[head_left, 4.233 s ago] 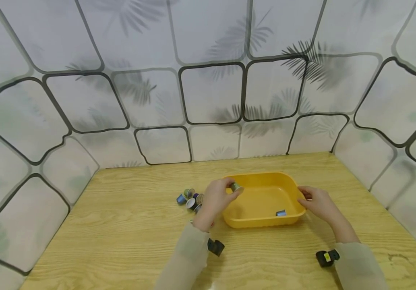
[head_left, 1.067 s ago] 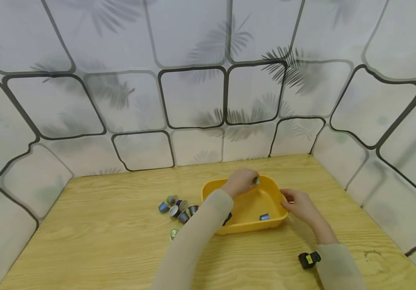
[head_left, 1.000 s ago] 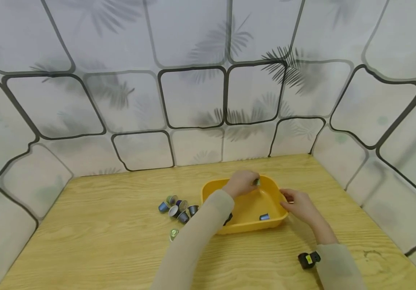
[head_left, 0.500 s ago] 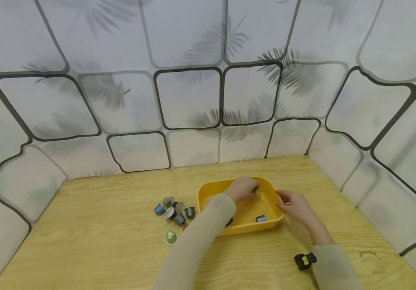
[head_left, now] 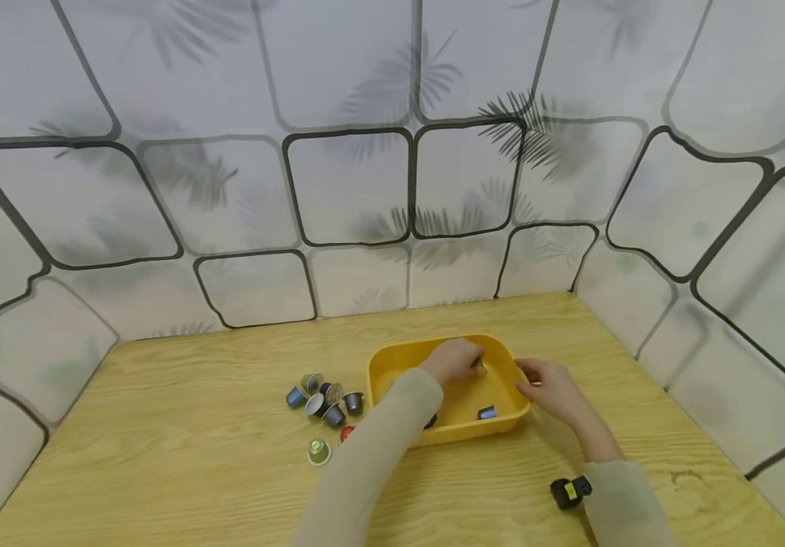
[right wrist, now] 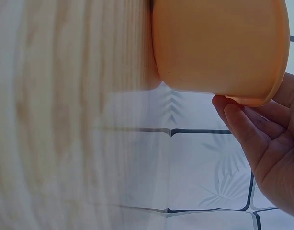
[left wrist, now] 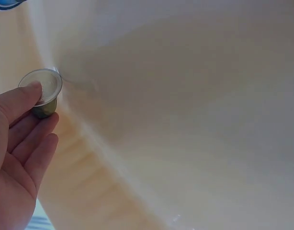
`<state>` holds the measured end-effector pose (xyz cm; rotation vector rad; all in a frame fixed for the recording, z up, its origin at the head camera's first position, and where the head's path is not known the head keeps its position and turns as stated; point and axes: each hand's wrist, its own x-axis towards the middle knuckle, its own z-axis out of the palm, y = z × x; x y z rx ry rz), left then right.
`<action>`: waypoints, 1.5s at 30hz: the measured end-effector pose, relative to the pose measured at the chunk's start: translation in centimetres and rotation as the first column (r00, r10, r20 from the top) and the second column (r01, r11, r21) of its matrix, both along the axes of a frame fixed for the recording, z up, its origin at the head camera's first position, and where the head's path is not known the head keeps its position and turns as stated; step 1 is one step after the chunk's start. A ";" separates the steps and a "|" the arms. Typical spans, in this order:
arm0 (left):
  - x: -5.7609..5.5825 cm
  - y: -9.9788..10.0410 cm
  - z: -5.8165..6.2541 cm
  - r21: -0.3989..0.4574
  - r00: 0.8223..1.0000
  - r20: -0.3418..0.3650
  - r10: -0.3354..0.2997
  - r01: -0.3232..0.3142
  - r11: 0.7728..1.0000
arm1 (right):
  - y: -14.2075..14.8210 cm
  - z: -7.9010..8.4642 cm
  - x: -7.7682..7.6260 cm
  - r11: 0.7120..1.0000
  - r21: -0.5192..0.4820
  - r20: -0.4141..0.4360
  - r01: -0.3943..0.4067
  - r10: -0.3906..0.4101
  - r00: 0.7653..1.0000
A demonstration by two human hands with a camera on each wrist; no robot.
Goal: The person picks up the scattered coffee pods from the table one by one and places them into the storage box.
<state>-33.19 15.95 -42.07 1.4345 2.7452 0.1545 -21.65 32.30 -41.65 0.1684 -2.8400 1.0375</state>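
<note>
My left hand (head_left: 454, 360) reaches into a yellow plastic tray (head_left: 477, 430) and pinches a green coffee capsule (left wrist: 44, 109). In the left wrist view, the thumb lies on its pale lid and the fingers are under its body, close over the tray floor. A blue coffee capsule (head_left: 487, 412) lies on its side near the tray's front right corner. My right hand (head_left: 558, 389) holds the tray's right rim; in the right wrist view its fingertips (right wrist: 233, 112) are at the edge of the orange-looking wall.
Left of the tray, several coffee capsules lie in a loose cluster, among them a blue one (head_left: 296, 397) and a dark one (head_left: 353, 403). A green capsule (head_left: 318, 452) stands nearer; a red one (head_left: 346, 433) is partly behind the left sleeve. A patterned backdrop (head_left: 358, 190) encloses the wooden table (head_left: 180, 433).
My left hand has carried the green capsule from the tray's left side over to its right part, then lowered it inside. The right hand stays at the rim. The head view has shifted rightward.
</note>
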 end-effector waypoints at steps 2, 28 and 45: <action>0.0 0.0 0.0 0.010 1.000 0.014 0.009 -0.009 1.000 | 0.0 0.0 0.0 1.000 0.000 -0.005 -0.003 0.003 1.000; 0.5 -0.1 0.3 -0.059 0.995 0.067 0.073 -0.069 0.996 | -0.2 0.1 -0.2 1.000 -0.010 0.007 -0.014 0.014 1.000; 0.7 0.0 0.3 -0.086 0.996 0.031 0.078 -0.076 0.993 | -0.2 0.2 0.1 1.000 -0.016 0.025 0.000 0.000 1.000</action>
